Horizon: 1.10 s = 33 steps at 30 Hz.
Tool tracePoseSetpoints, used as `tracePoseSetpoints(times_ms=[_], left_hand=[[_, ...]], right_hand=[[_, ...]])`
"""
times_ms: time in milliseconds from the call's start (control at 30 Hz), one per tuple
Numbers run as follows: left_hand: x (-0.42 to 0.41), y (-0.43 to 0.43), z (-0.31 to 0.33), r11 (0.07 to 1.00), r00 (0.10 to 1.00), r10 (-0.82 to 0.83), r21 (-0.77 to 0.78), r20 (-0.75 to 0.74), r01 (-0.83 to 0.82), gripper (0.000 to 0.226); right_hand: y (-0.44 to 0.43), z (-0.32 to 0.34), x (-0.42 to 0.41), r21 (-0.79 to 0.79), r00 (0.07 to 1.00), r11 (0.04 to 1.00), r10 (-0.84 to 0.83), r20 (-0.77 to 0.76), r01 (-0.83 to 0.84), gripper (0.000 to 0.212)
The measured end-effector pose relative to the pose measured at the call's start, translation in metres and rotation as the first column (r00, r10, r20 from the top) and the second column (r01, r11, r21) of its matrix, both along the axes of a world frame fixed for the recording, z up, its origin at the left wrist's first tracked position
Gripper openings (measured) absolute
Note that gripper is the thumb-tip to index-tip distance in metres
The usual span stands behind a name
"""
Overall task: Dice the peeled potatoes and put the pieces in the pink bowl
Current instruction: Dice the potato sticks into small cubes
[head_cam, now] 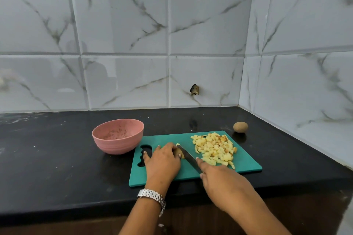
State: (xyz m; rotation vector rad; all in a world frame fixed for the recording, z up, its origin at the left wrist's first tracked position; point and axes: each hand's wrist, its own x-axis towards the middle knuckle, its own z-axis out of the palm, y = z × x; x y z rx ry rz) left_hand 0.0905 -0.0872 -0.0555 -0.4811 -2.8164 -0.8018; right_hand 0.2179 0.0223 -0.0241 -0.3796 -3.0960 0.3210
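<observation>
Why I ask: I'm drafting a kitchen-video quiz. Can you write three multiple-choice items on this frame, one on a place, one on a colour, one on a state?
1. Where does the whole potato lie?
A. in the pink bowl
B. on the black counter, past the cutting board's far right corner
C. under the left hand

2. What colour is the cutting board?
A. red
B. teal
C. white

3. What is the right hand doing?
A. resting open on the black counter
B. lifting the pink bowl
C. holding the knife

Answers:
1 B: it sits alone on the black counter; the pink bowl holds no potato.
2 B: the cutting board is plainly teal.
3 C: it holds the knife, blade against the potato piece under the left hand.
</observation>
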Motion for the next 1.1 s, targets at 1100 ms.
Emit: tracePoseSetpoints(times_ms=[1100], left_hand=[[0.004, 0.001, 0.000, 0.981, 0.999, -0.036, -0.192, 0.007, 0.037, 0.053]], right_hand=[[0.014, 0.016, -0.031, -0.172, 0.999, 0.985, -0.014, -0.043, 0.006, 0.047]])
